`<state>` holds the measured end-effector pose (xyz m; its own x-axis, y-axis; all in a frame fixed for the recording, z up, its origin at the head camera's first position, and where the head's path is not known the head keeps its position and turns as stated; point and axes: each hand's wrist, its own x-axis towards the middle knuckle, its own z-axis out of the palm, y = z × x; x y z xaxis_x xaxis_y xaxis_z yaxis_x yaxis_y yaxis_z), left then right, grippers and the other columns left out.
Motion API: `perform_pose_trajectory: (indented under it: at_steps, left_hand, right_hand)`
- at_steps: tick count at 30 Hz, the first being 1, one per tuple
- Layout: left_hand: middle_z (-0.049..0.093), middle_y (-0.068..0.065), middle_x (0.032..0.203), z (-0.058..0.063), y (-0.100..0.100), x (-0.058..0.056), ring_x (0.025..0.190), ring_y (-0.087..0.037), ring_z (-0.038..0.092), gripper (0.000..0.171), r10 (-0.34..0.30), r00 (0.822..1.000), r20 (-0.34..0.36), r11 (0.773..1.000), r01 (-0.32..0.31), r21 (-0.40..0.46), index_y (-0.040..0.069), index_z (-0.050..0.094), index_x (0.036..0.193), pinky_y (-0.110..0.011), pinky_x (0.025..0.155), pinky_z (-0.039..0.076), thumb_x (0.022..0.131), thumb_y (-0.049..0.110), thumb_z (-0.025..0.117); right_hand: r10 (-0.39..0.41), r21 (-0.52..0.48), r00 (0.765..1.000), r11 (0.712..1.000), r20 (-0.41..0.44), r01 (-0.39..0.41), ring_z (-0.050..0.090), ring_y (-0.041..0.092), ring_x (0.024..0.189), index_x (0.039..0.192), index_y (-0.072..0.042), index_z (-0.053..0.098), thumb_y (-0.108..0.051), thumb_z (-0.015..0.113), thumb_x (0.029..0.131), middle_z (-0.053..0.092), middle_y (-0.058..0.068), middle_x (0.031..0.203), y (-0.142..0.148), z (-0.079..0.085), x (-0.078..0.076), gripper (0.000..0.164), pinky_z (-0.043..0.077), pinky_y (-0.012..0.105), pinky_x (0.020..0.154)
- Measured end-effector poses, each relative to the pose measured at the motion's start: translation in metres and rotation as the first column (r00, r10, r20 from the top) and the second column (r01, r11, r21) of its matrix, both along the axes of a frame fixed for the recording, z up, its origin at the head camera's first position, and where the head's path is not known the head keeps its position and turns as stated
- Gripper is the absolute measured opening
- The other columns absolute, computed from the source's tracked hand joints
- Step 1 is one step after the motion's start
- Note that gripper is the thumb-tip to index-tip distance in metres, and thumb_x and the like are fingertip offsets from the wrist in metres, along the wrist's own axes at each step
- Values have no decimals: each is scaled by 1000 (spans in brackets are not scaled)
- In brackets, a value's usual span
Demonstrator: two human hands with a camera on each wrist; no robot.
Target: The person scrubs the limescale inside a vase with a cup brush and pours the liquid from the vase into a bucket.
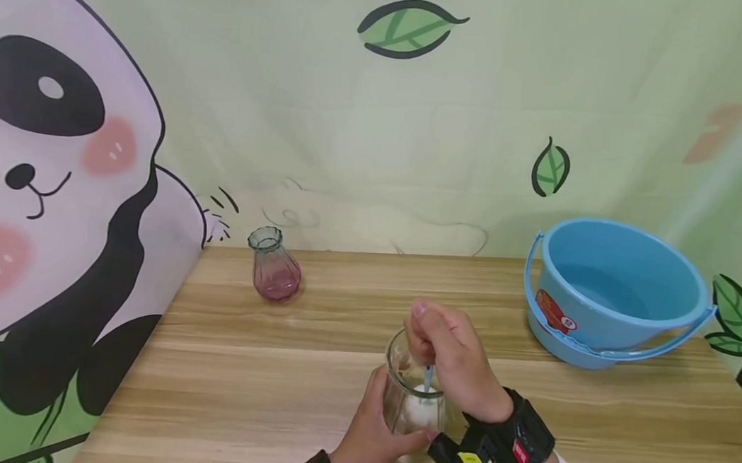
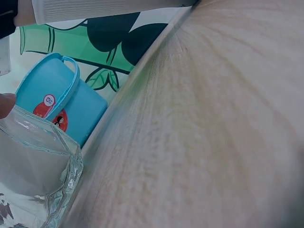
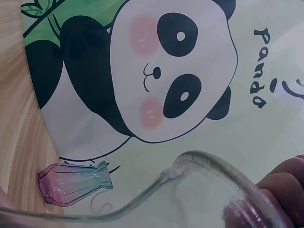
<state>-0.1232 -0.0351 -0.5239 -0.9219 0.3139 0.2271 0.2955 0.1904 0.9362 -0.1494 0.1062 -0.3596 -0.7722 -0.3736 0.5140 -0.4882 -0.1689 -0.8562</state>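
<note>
A clear ribbed glass jar (image 1: pixel 410 421) stands at the front of the table, its thick base showing in the left wrist view. My left hand (image 1: pixel 365 436) wraps round its lower side, thumb toward the front. Above the rim, my right hand (image 1: pixel 455 360) is curled in a fist round the top of a thin stick with a pale blue stem (image 1: pixel 428 378). That stem runs down into the jar, where a white mass surrounds its lower end; I cannot tell what kind of tool it is. The fist hides the stick's upper part.
At the back left stands a small glass vase (image 1: pixel 277 272), grey-green above and pink below. A light blue bucket (image 1: pixel 558 299) with its handle lowered is at the back right. Behind the wooden table (image 1: pixel 208 391) hangs a panda-print cloth (image 1: pixel 327 115).
</note>
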Motion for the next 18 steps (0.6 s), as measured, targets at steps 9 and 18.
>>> perform_pose_trajectory:
  at_steps: [9,18]
  left_hand:
    - [36,4,138,1,-1,0,123,-15,38,94,3,999,48,1000,-3,1,35,23,145,-51,102,33,73,43,82]
    - [36,6,136,0,0,0,122,-13,38,93,4,995,98,1000,-5,11,37,24,144,-50,103,33,72,42,83]
  right_hand:
    - [10,-85,1000,996,-6,-11,24,18,46,66,-5,27,-10,24,106,23,5,57,-2,0,-1,40,18,34,40]
    - [-74,-73,995,995,-74,68,28,20,49,68,-5,30,-8,24,105,26,4,60,-2,1,0,38,23,35,44]
